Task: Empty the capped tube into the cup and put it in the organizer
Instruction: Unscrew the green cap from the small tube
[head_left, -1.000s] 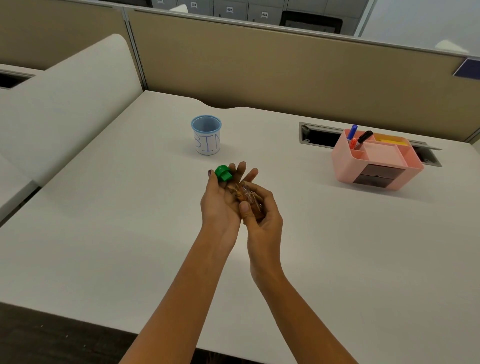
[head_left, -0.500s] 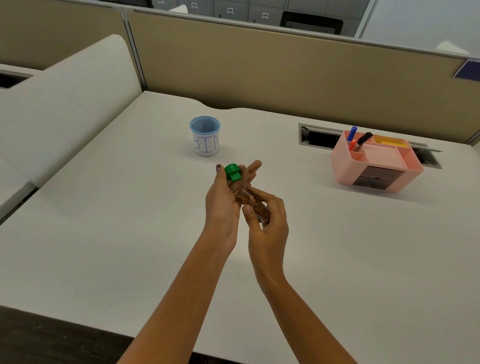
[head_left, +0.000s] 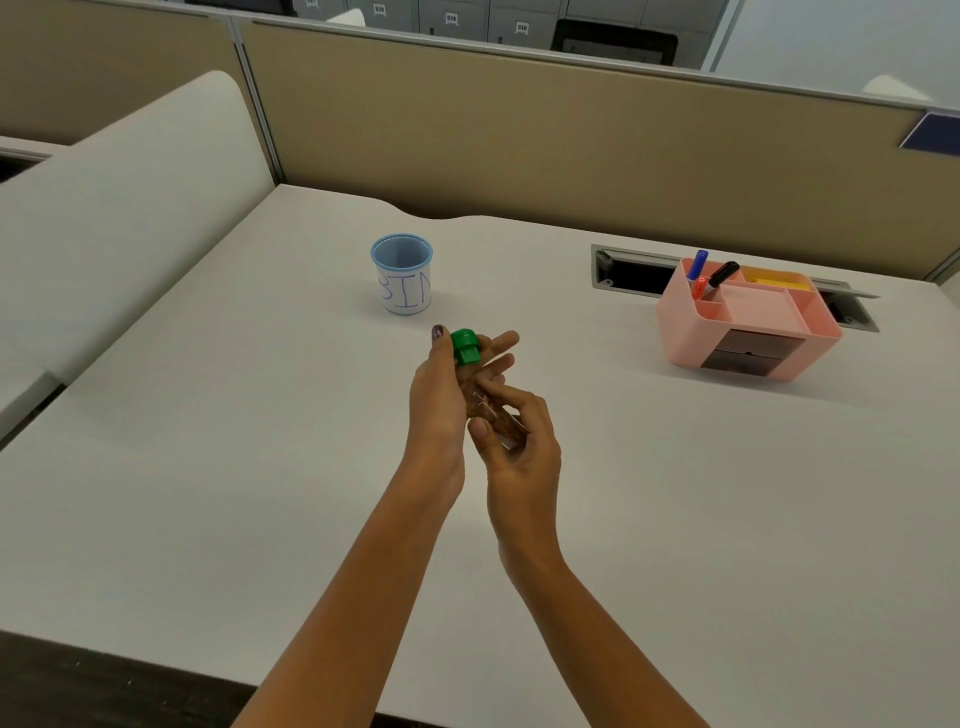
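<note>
**Q:** What containers are there, and what is in them?

**A:** A clear tube (head_left: 491, 410) with a green cap (head_left: 464, 346) is held above the middle of the white tabletop (head_left: 208, 467). Brown contents fill it; I cannot tell what they are. The cap is on. At 11 o'clock from the hands stands a paper cup (head_left: 401, 280), white with a blue rim and blue handwritten letters. Its blue inside shows nothing in it. At 2 o'clock, well apart, sits a pink organizer (head_left: 748, 322).

**Q:** What does the organizer hold?

**A:** Its back left pocket holds three markers (head_left: 709, 275), upright, with blue, red and black caps. A back pocket holds something yellow. The wide shallow tray looks bare. Two dark drawer fronts face the viewer.

**Q:** And the hands?

**A:** The left hand (head_left: 441, 395) cradles the tube's upper part, thumb raised beside the cap, fingers loosely spread behind it. The right hand (head_left: 519, 441) pinches the tube's lower end between thumb and curled fingers. The tube tilts, cap end pointing toward 11 o'clock.

**Q:** Textures?

**A:** The tabletop is matte and smooth, the organizer is moulded plastic with rounded corners, and the cap is stepped.
</note>
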